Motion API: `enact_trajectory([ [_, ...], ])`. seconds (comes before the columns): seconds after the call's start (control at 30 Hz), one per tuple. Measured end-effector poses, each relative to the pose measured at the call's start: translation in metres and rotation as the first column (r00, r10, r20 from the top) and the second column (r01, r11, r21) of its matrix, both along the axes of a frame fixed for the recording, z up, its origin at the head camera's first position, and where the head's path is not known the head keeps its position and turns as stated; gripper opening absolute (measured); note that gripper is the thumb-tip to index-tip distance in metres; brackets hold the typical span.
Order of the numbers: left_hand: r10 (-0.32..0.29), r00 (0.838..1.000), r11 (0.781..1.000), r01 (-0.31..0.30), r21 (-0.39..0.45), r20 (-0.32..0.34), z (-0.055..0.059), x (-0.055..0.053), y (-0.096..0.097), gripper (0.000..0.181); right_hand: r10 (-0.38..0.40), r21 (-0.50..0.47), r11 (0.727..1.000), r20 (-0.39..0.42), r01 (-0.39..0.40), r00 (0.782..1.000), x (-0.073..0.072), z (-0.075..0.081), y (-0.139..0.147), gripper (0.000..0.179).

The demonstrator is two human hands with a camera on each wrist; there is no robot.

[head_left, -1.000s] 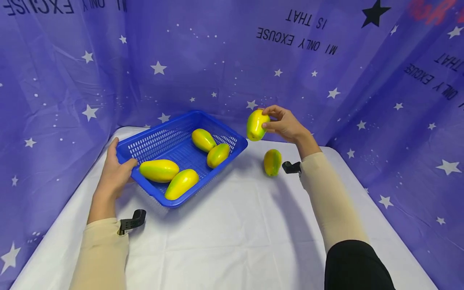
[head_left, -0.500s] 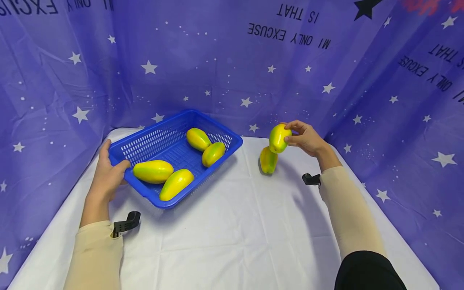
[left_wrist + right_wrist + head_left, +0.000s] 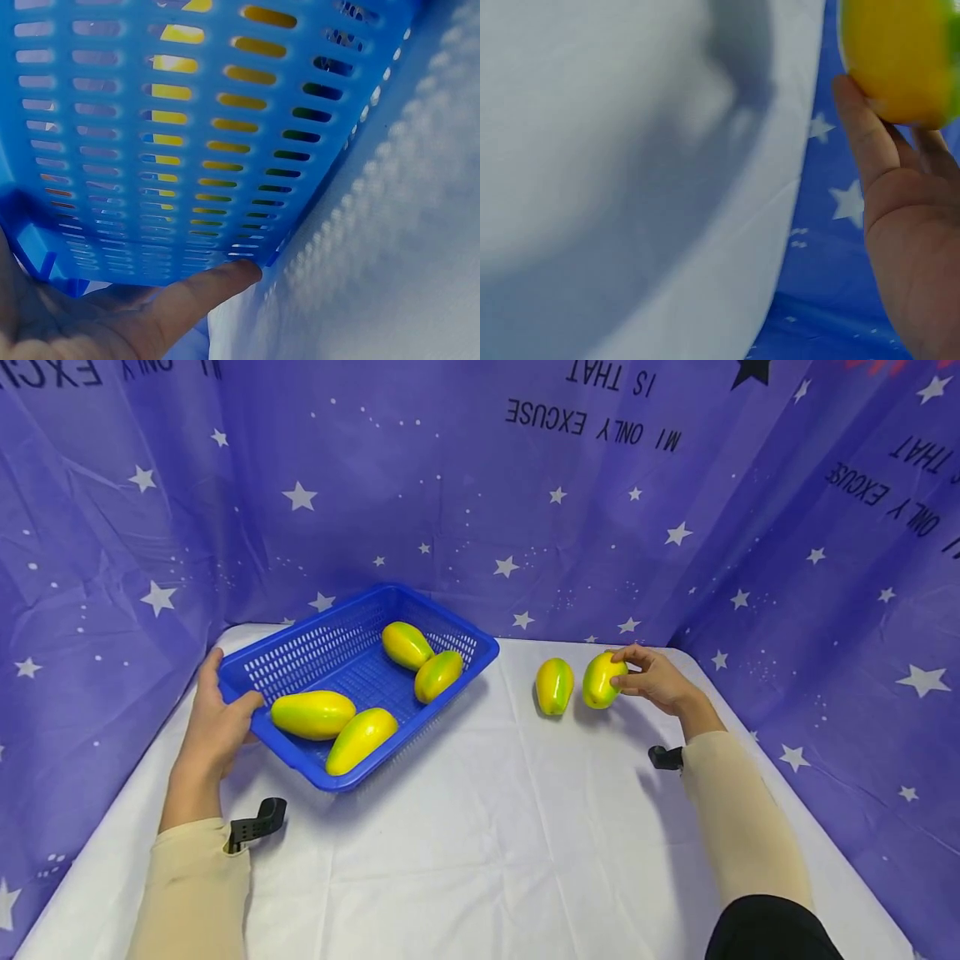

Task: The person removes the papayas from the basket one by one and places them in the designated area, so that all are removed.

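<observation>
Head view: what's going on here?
A person's right hand holds a yellow-green fruit to the right of a similar fruit on the white cloth; whether the held one touches the cloth is hard to tell. The left hand grips the blue basket at its left end. Four more fruits lie in it.
</observation>
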State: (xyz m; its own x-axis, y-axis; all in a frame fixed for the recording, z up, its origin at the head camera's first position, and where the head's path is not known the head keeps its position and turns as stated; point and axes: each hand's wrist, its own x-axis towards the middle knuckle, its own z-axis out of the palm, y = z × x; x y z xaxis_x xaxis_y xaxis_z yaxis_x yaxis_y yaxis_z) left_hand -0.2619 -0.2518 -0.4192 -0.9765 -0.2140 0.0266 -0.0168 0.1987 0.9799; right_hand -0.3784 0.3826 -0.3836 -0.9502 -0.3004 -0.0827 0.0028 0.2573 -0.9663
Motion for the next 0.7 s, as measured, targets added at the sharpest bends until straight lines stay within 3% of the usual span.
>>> enact_trajectory([
  [0.17,-0.003,1.000,1.000,0.003,0.000,0.001,-0.003,-0.003,-0.003,0.076,-0.033,0.103,0.994,0.020,0.030,0.999,0.001,-0.019,0.008,0.047],
  [0.33,0.006,1.000,1.000,-0.006,-0.004,0.000,0.002,0.001,0.002,0.075,-0.026,0.154,0.988,0.020,0.022,0.999,0.004,-0.028,0.013,0.048],
  [0.53,0.011,1.000,1.000,-0.011,-0.018,0.014,0.008,0.003,0.004,0.075,-0.001,0.102,0.995,0.012,0.000,1.000,0.006,-0.023,0.006,0.046],
  [0.7,0.009,1.000,1.000,-0.009,-0.010,0.017,0.001,-0.001,0.001,0.076,0.017,0.107,0.994,0.032,-0.020,0.999,0.011,-0.011,-0.005,0.044],
])
